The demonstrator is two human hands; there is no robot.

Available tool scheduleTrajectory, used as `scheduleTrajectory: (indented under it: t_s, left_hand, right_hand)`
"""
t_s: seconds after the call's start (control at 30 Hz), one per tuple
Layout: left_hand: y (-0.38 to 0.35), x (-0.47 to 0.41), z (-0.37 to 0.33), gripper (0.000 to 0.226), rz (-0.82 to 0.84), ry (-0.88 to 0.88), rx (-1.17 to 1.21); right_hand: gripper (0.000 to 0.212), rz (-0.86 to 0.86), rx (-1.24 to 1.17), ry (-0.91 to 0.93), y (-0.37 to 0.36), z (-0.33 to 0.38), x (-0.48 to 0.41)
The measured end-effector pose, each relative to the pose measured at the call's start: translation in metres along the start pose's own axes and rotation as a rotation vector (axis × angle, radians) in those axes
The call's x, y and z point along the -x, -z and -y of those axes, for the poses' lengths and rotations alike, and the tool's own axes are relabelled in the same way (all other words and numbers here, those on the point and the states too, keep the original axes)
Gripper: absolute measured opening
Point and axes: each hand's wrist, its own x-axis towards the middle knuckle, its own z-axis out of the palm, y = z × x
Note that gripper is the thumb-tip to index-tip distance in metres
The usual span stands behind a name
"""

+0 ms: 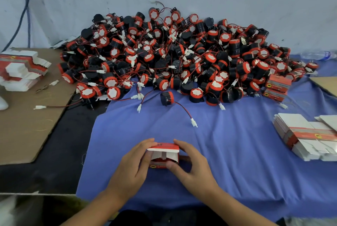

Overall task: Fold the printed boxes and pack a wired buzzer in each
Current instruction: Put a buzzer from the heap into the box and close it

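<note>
I recorded the left hand (135, 163) and right hand (191, 167) both grasping one printed box (163, 154), end flaps unclosed, over the blue cloth (228, 143).

At 6 o'clock, the left hand (135, 165) and right hand (191, 169) grip a red printed box (163, 154) from both sides above the blue cloth (237, 162). Its white end flaps face the camera. The buzzer pile (173, 54) occupies 12 o'clock. One wired buzzer (166, 98) lies just beside its near edge. Flat box stacks lie at 9 o'clock (23, 69) and 3 o'clock (306, 138).
</note>
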Motion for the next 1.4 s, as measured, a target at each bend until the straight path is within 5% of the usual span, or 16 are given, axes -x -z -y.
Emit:
scheduleTrajectory:
  t_s: [0.2, 0.53, 0.83, 1.4]
  left_hand:
    - [0.001, -0.003, -0.002, 0.027, -0.010, 0.022, 0.029]
    - [0.002, -0.004, -0.001, 0.030, 0.000, -0.007, 0.072]
    - [0.004, 0.006, -0.005, 0.052, 0.184, 0.024, 0.105]
    - [0.000, 0.008, -0.004, 0.035, 0.042, -0.168, -0.091]
  right_hand:
    - [0.032, -0.029, -0.116, -0.045, -0.001, 0.005, -0.001]
    - [0.037, -0.049, -0.092, 0.005, -0.003, 0.001, -0.001]
    - [0.051, 0.129, -0.015, 0.084, 0.008, 0.007, 0.004]
    - [0.041, 0.057, -0.112, 0.023, 0.005, 0.002, -0.003]
